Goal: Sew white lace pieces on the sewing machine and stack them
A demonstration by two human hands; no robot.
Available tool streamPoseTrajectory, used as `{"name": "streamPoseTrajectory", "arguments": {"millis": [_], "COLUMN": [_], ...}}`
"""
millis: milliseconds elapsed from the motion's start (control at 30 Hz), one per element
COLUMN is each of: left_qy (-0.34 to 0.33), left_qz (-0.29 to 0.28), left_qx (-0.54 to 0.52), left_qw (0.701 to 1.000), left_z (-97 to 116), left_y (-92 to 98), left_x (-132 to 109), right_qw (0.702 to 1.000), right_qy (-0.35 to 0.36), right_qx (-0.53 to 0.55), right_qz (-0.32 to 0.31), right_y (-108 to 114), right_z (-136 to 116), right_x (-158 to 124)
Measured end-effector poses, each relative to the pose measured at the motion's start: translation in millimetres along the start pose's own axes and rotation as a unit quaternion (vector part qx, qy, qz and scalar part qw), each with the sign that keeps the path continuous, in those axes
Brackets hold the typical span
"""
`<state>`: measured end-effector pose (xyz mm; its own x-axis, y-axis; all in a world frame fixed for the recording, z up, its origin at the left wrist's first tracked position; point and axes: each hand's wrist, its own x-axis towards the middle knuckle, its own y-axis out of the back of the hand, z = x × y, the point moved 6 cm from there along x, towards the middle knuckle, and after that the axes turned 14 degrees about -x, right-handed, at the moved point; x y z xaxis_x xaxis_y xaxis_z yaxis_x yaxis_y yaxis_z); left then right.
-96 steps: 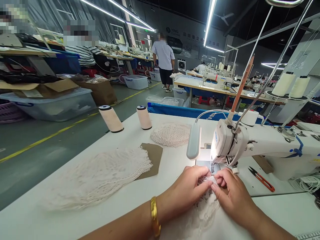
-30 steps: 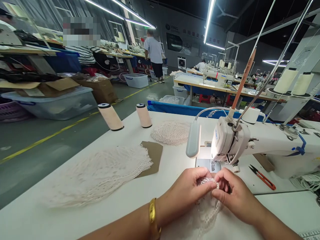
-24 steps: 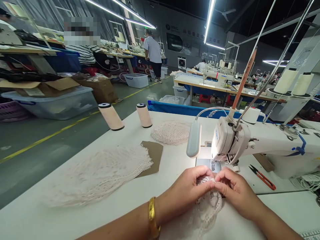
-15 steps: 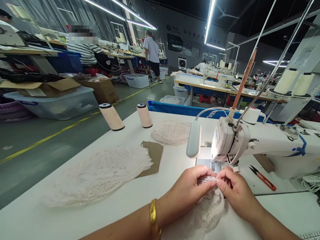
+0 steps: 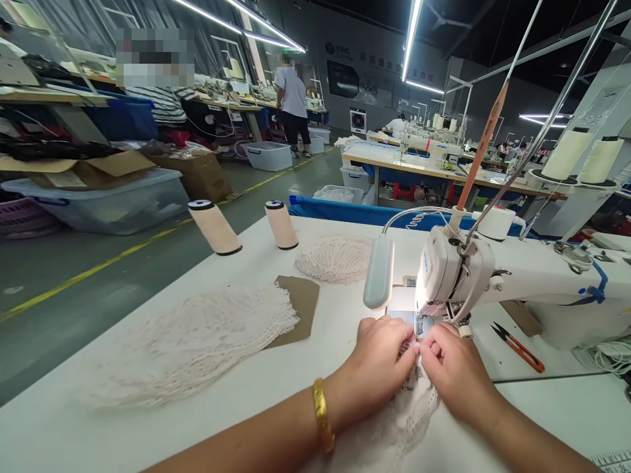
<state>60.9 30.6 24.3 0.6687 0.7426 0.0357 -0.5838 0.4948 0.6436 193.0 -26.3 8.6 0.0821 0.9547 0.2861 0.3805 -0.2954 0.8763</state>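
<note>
Head view: left hand (image 5: pixel 384 358) and right hand (image 5: pixel 454 368) pinch lace (image 5: pixel 413 412) just before the presser foot (image 5: pixel 419 324), best held flat and evenly taut.

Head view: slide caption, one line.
Left hand and right hand pinch pale lace in front of the sewing machine.

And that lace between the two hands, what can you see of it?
The lace is pale, near-white openwork fabric, creased and bunched. The left hand and right hand pinch its far end near the presser foot of the sewing machine; the rest trails toward the wearer over the white table. Its near end is indistinct.
</note>
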Motion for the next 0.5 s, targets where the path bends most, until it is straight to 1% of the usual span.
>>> {"name": "streamPoseTrajectory", "arguments": {"millis": [67,167,233,300,367,400,433,500], "left_qy": [-0.014,-0.048,-0.095,-0.167,-0.24,-0.265,-0.275,-0.26], "left_qz": [0.01,0.061,0.1,0.12,0.11,0.098,0.085,0.064], "left_qx": [0.043,0.072,0.098,0.138,0.156,0.154,0.148,0.135], "left_qw": [0.999,0.994,0.986,0.969,0.952,0.947,0.946,0.954], "left_z": [0,1,3,7,11,12,13,13], "left_y": [-1.2,3.0,5.7,3.5,-3.5,-7.1,-9.8,-11.9], "left_x": [2,1,-1,-7,-13,-17,-20,-23], "right_qw": [0.999,0.998,0.998,0.999,0.999,0.999,1.0,1.0], "right_qy": [0.0,-0.009,-0.01,-0.009,-0.01,-0.01,-0.009,0.006], "right_qx": [-0.031,-0.055,-0.054,-0.045,-0.032,-0.026,-0.02,-0.008], "right_qz": [0.013,0.021,0.021,0.023,0.022,0.019,0.015,0.008], "right_y": [0,1,1,1,1,1,1,1], "right_z": [0,1,1,1,1,2,2,2], "right_x": [2,4,4,4,4,4,4,4]}}
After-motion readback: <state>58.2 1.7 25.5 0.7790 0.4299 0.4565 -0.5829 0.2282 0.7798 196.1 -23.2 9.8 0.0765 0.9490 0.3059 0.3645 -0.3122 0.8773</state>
